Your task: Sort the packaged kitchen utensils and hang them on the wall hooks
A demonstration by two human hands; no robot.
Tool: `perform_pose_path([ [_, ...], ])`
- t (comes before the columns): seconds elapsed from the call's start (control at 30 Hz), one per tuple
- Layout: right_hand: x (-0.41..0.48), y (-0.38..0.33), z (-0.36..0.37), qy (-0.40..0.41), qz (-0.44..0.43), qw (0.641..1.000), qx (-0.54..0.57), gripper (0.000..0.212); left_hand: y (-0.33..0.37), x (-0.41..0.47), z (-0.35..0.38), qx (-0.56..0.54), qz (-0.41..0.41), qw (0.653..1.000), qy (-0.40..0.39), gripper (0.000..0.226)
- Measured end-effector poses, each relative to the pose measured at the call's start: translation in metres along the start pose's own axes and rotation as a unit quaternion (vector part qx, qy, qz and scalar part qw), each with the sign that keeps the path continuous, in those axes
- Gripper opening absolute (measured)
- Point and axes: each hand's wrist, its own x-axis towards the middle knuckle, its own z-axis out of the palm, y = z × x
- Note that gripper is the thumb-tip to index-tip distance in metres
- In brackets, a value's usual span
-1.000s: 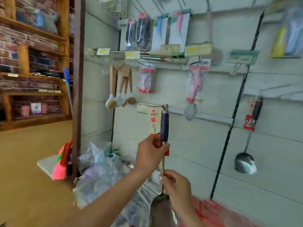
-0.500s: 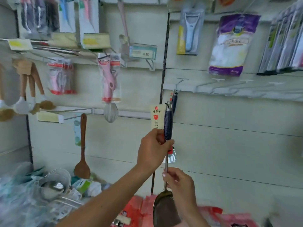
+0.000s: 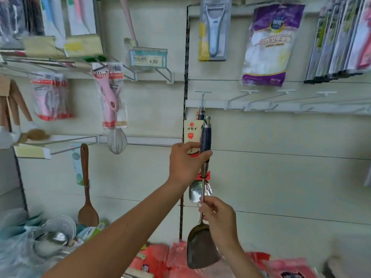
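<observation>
Steel and long, the spatula [image 3: 205, 138] stands upright against the pale slat wall [image 3: 281, 177], the top of its dark handle just below the white hook [image 3: 203, 99], where a ladle [image 3: 195, 192] already hangs. The likely trouble is at that hook. The spatula's handle sits right beside the ladle's, so lifting it could knock the ladle loose. The hook tip could also snag the cardboard tag [image 3: 191, 130] instead of the hanging hole, which I cannot make out. A slip would probably drop the blade onto the red packets [image 3: 158, 259] below. The left hand [image 3: 186, 163] is wrapped round the handle and tag. The right hand [image 3: 219, 217] pinches the thin shaft between thumb and fingertips, just above the blade.
</observation>
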Motion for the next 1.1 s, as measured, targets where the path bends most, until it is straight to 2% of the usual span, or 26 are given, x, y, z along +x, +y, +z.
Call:
perform_pose_path([
  [0.13,0.009,-0.004,0.002,0.004,-0.006,1.0,0.002,0.016,0.0,0.007,0.001,-0.078,-0.042,0.996,-0.001,0.027],
  [0.43,0.01,-0.009,0.0,0.022,-0.02,0.999,0.011,0.028,0.002,0.004,0.008,-0.086,-0.014,0.996,0.018,0.029],
  [0.77,0.012,-0.022,0.007,0.018,-0.039,0.999,0.026,0.024,0.01,0.007,-0.005,-0.099,0.016,0.994,0.039,0.03],
  [0.97,0.015,-0.02,0.014,0.019,-0.037,0.999,0.025,0.023,0.01,0.015,-0.011,-0.093,0.012,0.995,0.018,0.024],
  [1.1,0.017,-0.013,0.016,0.019,-0.031,0.999,0.025,0.013,0.01,0.016,-0.01,-0.095,0.008,0.995,0.008,0.02],
])
